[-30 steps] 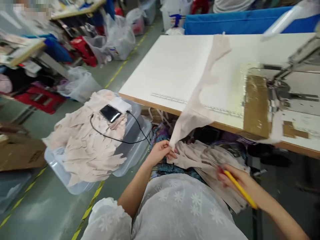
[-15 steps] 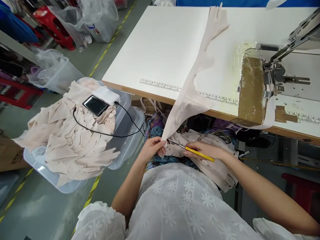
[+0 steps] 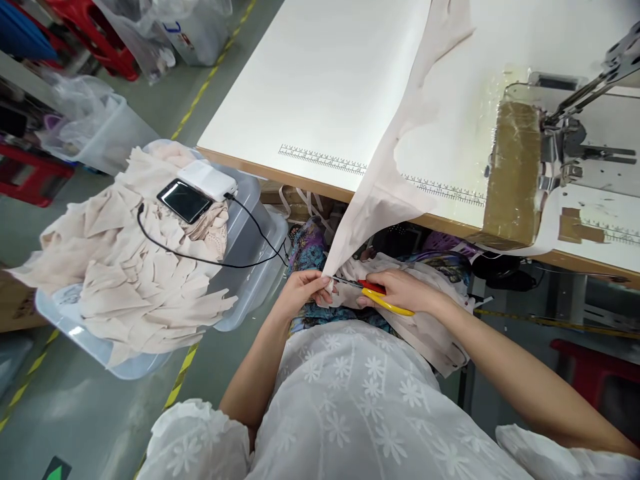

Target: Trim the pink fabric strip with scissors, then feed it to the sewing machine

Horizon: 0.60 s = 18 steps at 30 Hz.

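Note:
A long strip of pale pink fabric (image 3: 383, 177) drapes over the table edge down to my lap. My left hand (image 3: 306, 291) pinches its lower end between thumb and fingers. In my right hand (image 3: 400, 291) is a pair of scissors (image 3: 387, 303) with one yellow and one red handle. Their blades point left and meet the fabric close to my left fingertips; whether the blades are fully closed is hard to see. More pale fabric (image 3: 440, 340) lies bunched on my lap beneath my right hand.
A white sewing table (image 3: 310, 87) with printed rulers carries a sewing machine (image 3: 565, 143) at right. On my left, a plastic bin (image 3: 240, 233) holds heaped fabric pieces (image 3: 135, 287), a phone (image 3: 184, 200) and a white power bank (image 3: 207, 179) with a black cable (image 3: 200, 260).
The scissors have turned in my right hand, so the red handle now shows beside the yellow one. My left hand keeps its pinch on the fabric end. The whole view has shifted slightly.

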Motion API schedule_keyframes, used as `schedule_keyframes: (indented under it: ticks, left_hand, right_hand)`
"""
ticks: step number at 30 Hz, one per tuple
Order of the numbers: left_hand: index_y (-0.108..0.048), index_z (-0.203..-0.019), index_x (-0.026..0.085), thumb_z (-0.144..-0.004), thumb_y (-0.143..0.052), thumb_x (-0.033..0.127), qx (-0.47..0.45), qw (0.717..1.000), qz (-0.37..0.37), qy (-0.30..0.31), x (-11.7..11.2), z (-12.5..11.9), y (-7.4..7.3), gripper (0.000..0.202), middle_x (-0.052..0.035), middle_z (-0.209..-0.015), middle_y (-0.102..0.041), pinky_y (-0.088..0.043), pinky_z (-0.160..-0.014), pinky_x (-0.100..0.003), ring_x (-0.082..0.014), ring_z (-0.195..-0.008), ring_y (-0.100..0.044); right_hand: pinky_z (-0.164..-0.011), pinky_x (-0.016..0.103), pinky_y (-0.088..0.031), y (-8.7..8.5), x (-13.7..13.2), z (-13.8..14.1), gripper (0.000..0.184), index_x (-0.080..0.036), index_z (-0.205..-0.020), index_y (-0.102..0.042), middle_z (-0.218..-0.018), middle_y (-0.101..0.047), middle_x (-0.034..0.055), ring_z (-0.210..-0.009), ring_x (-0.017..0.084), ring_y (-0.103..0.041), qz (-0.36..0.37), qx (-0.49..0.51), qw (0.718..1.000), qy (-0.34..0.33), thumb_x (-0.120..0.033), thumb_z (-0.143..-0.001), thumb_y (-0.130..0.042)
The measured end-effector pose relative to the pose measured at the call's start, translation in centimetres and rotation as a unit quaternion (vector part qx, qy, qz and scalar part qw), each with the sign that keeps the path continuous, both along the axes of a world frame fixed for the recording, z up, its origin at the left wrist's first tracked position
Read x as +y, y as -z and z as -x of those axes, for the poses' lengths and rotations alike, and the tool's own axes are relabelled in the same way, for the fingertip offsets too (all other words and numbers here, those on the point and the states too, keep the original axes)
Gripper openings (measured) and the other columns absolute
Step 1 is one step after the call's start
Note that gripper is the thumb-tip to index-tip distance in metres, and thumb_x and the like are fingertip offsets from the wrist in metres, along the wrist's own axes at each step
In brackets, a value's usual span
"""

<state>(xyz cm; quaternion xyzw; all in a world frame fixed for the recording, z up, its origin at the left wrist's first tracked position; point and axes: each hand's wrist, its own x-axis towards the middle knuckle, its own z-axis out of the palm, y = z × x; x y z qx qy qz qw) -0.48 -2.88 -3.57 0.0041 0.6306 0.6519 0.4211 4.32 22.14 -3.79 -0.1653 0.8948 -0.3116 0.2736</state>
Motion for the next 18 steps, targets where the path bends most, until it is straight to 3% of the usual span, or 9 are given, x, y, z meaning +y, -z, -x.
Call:
schedule_keyframes:
  ticks: [6, 13, 18]
  left_hand:
    - [-0.073, -0.076, 0.013, -0.075, -0.074, 0.049, -0.007, 1.0, -0.006, 0.0, 0.0, -0.1, 0.3, 0.037, -0.0081, -0.077, -0.073, -0.044, -0.053, -0.02, -0.0118, -0.059, -0.064]
    - [-0.072, -0.073, 0.013, -0.07, -0.076, 0.051, -0.02, 1.0, -0.002, -0.003, 0.3, 0.1, 0.0, 0.038, -0.0083, -0.076, -0.073, -0.043, -0.051, -0.021, -0.012, -0.056, -0.062]
    - [-0.071, -0.073, 0.013, -0.071, -0.075, 0.054, -0.027, 1.0, 0.007, 0.005, 0.3, 0.0, -0.1, 0.041, -0.0062, -0.066, -0.069, -0.042, -0.052, -0.021, -0.0129, -0.056, -0.062]
  right_hand:
    - [-0.054, 0.029, -0.021, 0.7, 0.1, -0.3, 0.047, -0.02, -0.067, -0.049, -0.058, -0.051, 0.0019, -0.054, 0.016, -0.044, -0.017, 0.03, 0.999, 0.002, -0.059, -0.091, -0.052]
    - [-0.053, 0.03, -0.018, -0.1, -0.6, 0.0, 0.043, -0.02, -0.072, -0.051, -0.067, -0.058, 0.005, -0.06, 0.019, -0.052, -0.093, 0.057, 0.994, -0.005, -0.058, -0.093, -0.054]
    - [-0.053, 0.03, -0.019, 0.3, -1.0, 0.1, 0.049, -0.021, -0.067, -0.049, -0.062, -0.055, 0.0044, -0.059, 0.019, -0.052, -0.079, 0.067, 0.995, 0.006, -0.064, -0.092, -0.052]
